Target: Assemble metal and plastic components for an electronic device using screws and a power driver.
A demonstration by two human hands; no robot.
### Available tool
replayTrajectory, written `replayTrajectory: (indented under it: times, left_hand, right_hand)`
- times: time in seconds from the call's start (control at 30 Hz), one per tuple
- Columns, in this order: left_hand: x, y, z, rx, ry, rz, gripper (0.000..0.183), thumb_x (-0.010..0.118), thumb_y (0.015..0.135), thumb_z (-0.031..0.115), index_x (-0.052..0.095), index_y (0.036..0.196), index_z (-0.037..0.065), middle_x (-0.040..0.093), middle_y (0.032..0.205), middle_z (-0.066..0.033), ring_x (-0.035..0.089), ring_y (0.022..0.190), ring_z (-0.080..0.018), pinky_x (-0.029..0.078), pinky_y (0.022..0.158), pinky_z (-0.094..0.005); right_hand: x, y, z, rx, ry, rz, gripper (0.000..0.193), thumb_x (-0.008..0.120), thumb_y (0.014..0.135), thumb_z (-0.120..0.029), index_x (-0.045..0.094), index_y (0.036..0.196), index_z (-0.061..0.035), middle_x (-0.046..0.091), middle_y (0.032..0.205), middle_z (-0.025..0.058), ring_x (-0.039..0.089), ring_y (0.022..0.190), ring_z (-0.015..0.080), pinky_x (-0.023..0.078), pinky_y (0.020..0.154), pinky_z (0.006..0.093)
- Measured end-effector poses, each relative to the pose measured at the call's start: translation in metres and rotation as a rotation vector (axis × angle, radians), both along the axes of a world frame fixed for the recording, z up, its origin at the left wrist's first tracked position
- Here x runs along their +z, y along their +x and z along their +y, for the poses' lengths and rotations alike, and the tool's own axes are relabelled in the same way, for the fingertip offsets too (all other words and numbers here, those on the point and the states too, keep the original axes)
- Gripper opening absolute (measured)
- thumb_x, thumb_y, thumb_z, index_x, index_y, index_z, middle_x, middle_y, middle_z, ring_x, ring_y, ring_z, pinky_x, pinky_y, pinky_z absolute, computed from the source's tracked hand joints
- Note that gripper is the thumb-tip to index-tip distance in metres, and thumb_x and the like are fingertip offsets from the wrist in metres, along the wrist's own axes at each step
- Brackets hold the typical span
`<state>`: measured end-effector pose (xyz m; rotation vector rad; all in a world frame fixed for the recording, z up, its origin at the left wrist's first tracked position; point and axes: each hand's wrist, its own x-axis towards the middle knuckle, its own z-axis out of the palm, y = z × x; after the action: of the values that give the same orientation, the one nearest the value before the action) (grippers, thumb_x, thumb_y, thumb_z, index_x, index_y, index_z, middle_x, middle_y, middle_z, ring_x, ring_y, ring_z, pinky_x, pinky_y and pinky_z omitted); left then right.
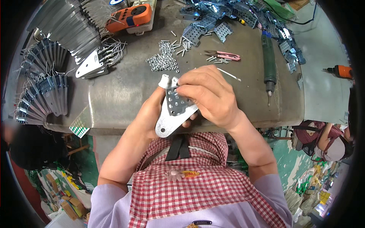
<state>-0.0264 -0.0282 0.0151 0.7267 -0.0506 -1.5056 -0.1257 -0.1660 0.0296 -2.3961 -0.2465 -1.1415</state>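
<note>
My left hand (151, 108), its thumb tip wrapped in white, grips a flat silver metal plate (166, 122) with a hole at its rounded lower end. A dark perforated plate (176, 103) lies on that plate's upper part. My right hand (213, 95) closes its thumb and fingers together at the top of the perforated plate. Whatever its fingertips pinch is too small or hidden to make out. Just beyond my hands, a pile of small nuts (162, 62) and some loose screws (185, 45) lie on the worktable (125, 93).
Pink-handled snips (224, 55) lie beyond my right hand, and a green electric screwdriver (269, 60) points downward at the right. Blue perforated brackets (207, 21) are heaped at the back. Stacked metal plates (64, 28) and an orange device (129, 18) stand at the left. People sit on both sides.
</note>
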Motion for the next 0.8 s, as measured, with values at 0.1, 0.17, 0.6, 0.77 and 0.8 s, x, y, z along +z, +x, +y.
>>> replayTrajectory:
  times: [0.1, 0.17, 0.6, 0.77, 0.8]
  left_hand:
    - [-0.002, 0.002, -0.003, -0.148, -0.06, 0.068, 0.057, 0.022, 0.091, 0.052, 0.05, 0.108, 0.005, 0.061, 0.084, -0.0151, 0.061, 0.064, -0.0268, 0.05, 0.042, -0.0291]
    - [-0.003, 0.001, -0.002, -0.143, -0.075, 0.055, 0.056, 0.023, 0.091, 0.051, 0.051, 0.106, 0.006, 0.061, 0.084, -0.0144, 0.06, 0.062, -0.026, 0.048, 0.04, -0.028]
    - [0.005, -0.012, -0.004, 0.103, 0.084, -0.259, 0.034, 0.063, 0.08, 0.021, 0.052, 0.107, 0.004, 0.06, 0.091, -0.0062, 0.06, 0.079, -0.016, 0.051, 0.07, -0.031]
    - [0.011, -0.014, 0.001, 0.017, 0.064, -0.342, 0.03, 0.062, 0.079, 0.015, 0.054, 0.105, 0.002, 0.061, 0.091, -0.004, 0.059, 0.08, -0.0128, 0.048, 0.071, -0.0272]
    - [0.012, -0.014, 0.001, 0.015, 0.064, -0.339, 0.03, 0.062, 0.079, 0.015, 0.054, 0.105, 0.002, 0.061, 0.091, -0.004, 0.059, 0.08, -0.0128, 0.048, 0.071, -0.0272]
  right_hand:
    - [-0.002, -0.002, 0.009, -0.049, 0.385, 0.149, 0.014, 0.064, 0.068, -0.003, 0.06, 0.08, -0.0061, 0.058, 0.087, 0.0055, 0.054, 0.078, 0.0232, 0.042, 0.07, 0.032]
    - [0.002, -0.005, 0.011, -0.084, 0.404, 0.15, 0.014, 0.064, 0.067, -0.004, 0.06, 0.08, -0.0074, 0.058, 0.086, 0.004, 0.053, 0.078, 0.0221, 0.042, 0.071, 0.031]
    - [0.0, -0.014, -0.007, 0.08, 1.101, -0.166, 0.014, 0.058, 0.083, -0.001, 0.054, 0.096, 0.0006, 0.058, 0.092, 0.0042, 0.052, 0.082, 0.0081, 0.042, 0.075, 0.0199]
    - [0.0, -0.004, 0.0, 0.093, 1.18, -0.138, 0.013, 0.057, 0.083, -0.002, 0.055, 0.096, -0.0001, 0.057, 0.087, 0.0019, 0.052, 0.08, 0.0072, 0.042, 0.074, 0.0198]
    - [0.0, -0.002, 0.0, 0.123, 1.161, -0.141, 0.013, 0.057, 0.084, -0.002, 0.055, 0.096, -0.0002, 0.057, 0.087, 0.0017, 0.052, 0.08, 0.0071, 0.041, 0.074, 0.0198]
